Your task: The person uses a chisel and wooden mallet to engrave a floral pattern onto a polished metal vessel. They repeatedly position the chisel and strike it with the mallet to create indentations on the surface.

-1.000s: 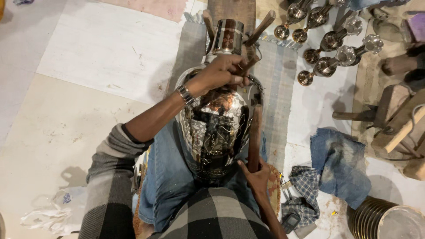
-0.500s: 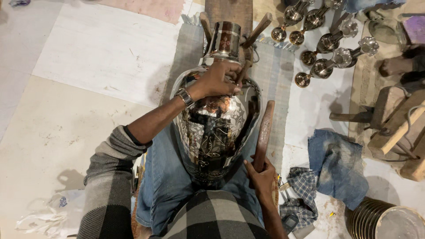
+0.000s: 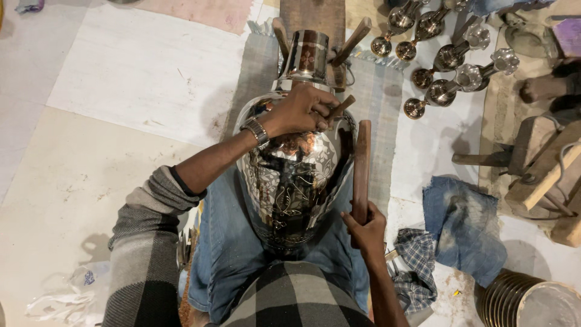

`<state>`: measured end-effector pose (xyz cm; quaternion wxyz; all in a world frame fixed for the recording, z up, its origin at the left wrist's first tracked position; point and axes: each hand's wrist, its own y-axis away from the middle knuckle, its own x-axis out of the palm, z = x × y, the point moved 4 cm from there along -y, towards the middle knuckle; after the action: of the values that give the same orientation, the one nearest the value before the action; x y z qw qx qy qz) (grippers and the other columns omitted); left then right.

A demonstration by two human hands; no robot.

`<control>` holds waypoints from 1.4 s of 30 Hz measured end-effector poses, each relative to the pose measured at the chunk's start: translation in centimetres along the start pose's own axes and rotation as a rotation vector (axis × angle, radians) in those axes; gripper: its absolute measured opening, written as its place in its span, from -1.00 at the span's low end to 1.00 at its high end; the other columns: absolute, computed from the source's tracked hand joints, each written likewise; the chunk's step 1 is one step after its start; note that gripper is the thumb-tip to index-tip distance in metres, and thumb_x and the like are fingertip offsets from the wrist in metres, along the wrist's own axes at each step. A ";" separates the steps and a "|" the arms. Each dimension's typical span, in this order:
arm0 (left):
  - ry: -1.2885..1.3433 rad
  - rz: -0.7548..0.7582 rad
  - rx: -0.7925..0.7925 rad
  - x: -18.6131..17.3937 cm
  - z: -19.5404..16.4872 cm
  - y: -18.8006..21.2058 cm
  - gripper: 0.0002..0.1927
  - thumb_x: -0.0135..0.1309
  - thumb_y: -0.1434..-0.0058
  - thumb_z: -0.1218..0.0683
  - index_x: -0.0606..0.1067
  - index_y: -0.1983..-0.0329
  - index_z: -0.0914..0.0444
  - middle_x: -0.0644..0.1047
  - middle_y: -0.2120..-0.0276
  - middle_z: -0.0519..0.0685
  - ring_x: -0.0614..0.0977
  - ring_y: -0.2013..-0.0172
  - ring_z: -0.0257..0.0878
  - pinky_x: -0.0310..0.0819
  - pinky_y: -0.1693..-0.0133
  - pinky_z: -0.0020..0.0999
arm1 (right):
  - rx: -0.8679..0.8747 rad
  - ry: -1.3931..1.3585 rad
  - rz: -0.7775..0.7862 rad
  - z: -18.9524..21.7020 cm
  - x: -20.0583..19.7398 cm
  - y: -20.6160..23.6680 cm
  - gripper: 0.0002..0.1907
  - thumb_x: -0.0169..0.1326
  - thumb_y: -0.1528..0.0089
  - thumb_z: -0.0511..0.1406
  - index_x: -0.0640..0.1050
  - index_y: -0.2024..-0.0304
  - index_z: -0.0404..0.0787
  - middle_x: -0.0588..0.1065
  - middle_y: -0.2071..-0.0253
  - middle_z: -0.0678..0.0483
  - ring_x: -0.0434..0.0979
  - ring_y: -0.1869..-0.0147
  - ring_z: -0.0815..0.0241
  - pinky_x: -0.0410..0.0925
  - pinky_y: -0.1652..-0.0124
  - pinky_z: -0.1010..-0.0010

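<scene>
A large shiny engraved metal vase (image 3: 290,181) lies across my lap, its neck (image 3: 307,57) pointing away onto a wooden stand. My left hand (image 3: 299,111), with a metal watch at the wrist, rests on the vase's shoulder and pinches a short chisel-like tool (image 3: 340,108) against the surface. My right hand (image 3: 365,228) grips the lower end of a long dark wooden stick (image 3: 362,166), held upright beside the vase's right flank, its top close to the tool.
Several small shiny metal goblets (image 3: 451,57) lie in a row at top right. A blue cloth (image 3: 463,227) and a checked cloth (image 3: 417,266) lie on the floor to the right. Wooden tools (image 3: 538,163) and stacked metal rings (image 3: 520,300) are at the far right.
My right hand has swung the wooden stick outward and to the right of the vase. The left hand stays on the vase's shoulder with the tool.
</scene>
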<state>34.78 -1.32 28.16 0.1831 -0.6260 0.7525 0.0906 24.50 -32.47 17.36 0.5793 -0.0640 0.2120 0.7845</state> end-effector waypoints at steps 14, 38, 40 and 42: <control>-0.049 0.045 0.141 0.4 0.5 -0.3 -0.49 0.16 -0.03 0.35 0.53 -0.12 0.34 0.63 0.07 0.20 0.77 0.14 -0.14 0.69 0.19 -0.35 | -0.125 0.109 0.084 9.9 -6.1 -7.8 -0.69 0.27 -0.12 -0.41 0.49 0.12 -0.35 0.44 0.58 0.09 0.36 0.61 0.30 0.21 0.61 0.45; -0.020 0.086 0.053 0.0 0.7 -1.0 -0.56 0.30 -0.02 0.31 0.57 -0.03 0.36 0.66 0.07 0.19 0.76 0.10 -0.12 0.72 0.06 -0.37 | -0.244 0.083 0.097 12.5 -5.0 -10.5 -0.69 0.18 -0.03 -0.46 0.48 0.17 -0.29 0.46 0.50 0.09 0.41 0.53 0.31 0.27 0.53 0.45; -0.108 0.049 0.034 -0.1 0.4 -1.0 -0.59 0.34 0.03 0.31 0.60 0.05 0.37 0.64 0.05 0.20 0.76 0.14 -0.10 0.69 0.14 -0.36 | -0.328 0.281 0.181 12.6 -4.7 -10.6 -0.70 0.17 -0.02 -0.49 0.51 0.17 -0.31 0.45 0.47 0.08 0.39 0.50 0.31 0.23 0.50 0.45; -0.140 0.029 0.027 -0.2 0.0 -0.9 -0.60 0.35 0.06 0.32 0.62 0.09 0.36 0.63 0.07 0.20 0.75 0.15 -0.10 0.69 0.19 -0.35 | -0.270 0.111 0.121 12.2 -5.1 -10.9 -0.69 0.17 -0.04 -0.48 0.47 0.16 -0.31 0.45 0.50 0.08 0.40 0.55 0.31 0.27 0.52 0.46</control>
<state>35.63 -1.36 28.34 0.2424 -0.6046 0.7481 0.1267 38.10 -29.36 27.35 0.5045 -0.1716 0.1395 0.8346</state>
